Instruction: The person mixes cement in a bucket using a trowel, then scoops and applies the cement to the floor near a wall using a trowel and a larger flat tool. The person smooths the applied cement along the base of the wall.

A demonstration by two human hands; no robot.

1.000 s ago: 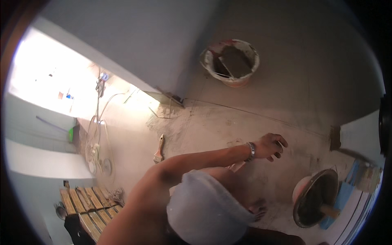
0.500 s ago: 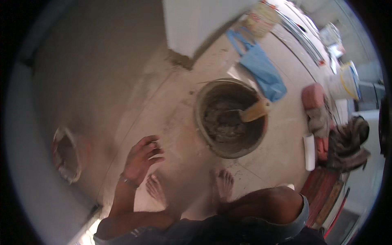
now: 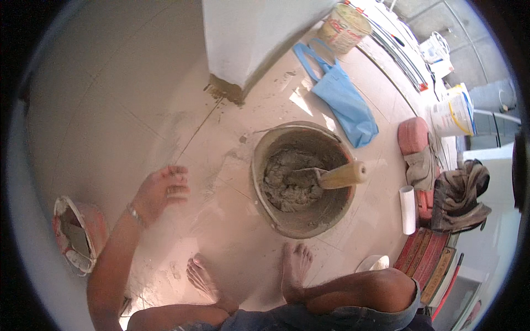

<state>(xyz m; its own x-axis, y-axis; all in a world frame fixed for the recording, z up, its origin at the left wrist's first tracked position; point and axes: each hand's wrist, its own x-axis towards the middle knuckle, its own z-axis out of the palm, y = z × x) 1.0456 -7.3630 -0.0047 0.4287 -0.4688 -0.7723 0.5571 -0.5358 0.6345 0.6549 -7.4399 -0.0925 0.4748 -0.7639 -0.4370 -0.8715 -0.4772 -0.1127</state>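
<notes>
On the dusty tiled floor (image 3: 138, 110), the left hand (image 3: 160, 190) hangs empty, fingers loose (right hand unseen), near the mortar bucket (image 3: 301, 179), where a bare foot (image 3: 295, 267) could tip it.

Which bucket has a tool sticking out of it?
The big grey bucket of wet cement in the middle, by the feet; a wooden-handled trowel rests inside. The other buckets hold none.

Labelled tub (image 3: 346, 21) top; white pail (image 3: 452, 113) (perhaps paint) right.
</notes>
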